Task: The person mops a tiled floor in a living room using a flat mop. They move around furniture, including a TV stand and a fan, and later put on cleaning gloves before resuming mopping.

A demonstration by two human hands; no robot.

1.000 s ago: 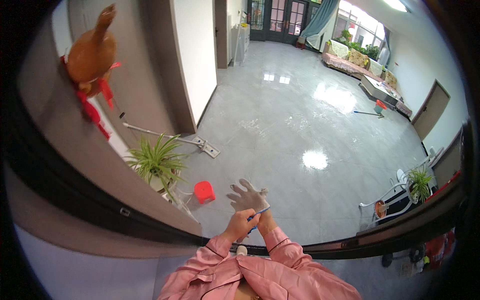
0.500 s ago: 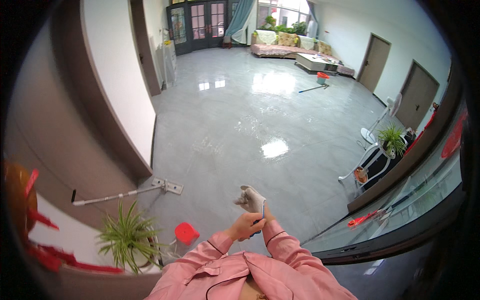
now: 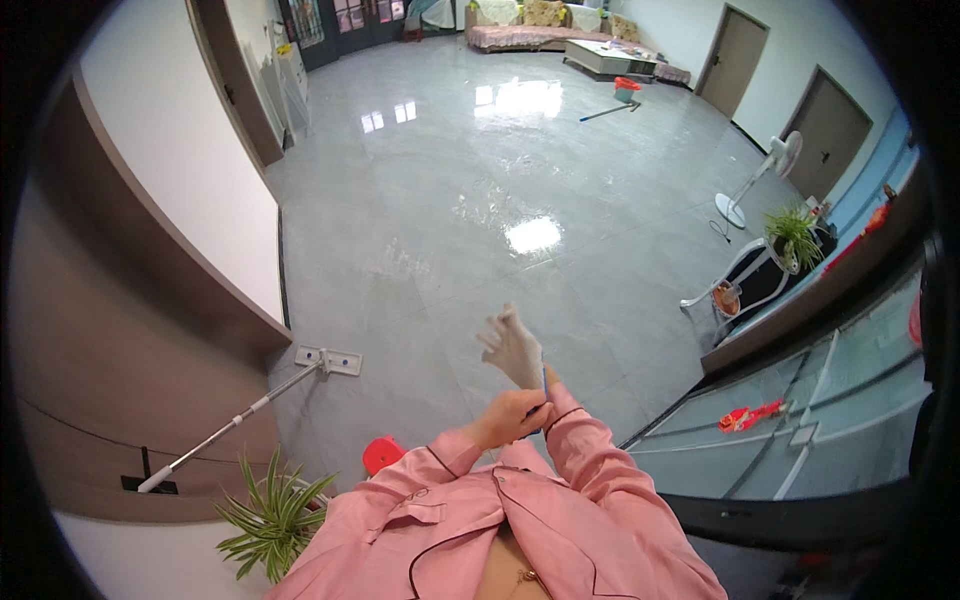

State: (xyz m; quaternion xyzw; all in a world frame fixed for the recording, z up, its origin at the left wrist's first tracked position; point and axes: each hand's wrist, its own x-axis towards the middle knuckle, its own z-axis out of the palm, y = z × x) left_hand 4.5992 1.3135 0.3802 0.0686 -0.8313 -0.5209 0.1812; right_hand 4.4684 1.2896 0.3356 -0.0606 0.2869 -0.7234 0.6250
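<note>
My right hand [image 3: 508, 338] is held out over the grey floor in a whitish knitted glove [image 3: 524, 366]. Its gloved fingers are spread and hold nothing. Bare and closed at the right wrist, my left hand [image 3: 505, 418] pinches the glove's blue-edged cuff. Its fingertips are partly hidden behind the wrist. Pink sleeves with dark piping cover both forearms.
A flat mop [image 3: 250, 408] leans at the left near a spiky potted plant [image 3: 268, 515] and a red round object [image 3: 382, 456]. Wet patches shine on the tiled floor [image 3: 420, 300]. Rightward stand a chair [image 3: 750, 285], a fan [image 3: 735, 208] and glass panels [image 3: 780, 420]. Farther off is a bucket [image 3: 626, 92].
The gloved right fingers were curled and are now spread out. My left hand stays at the cuff, now lower on the wrist. The view has tilted downward.
</note>
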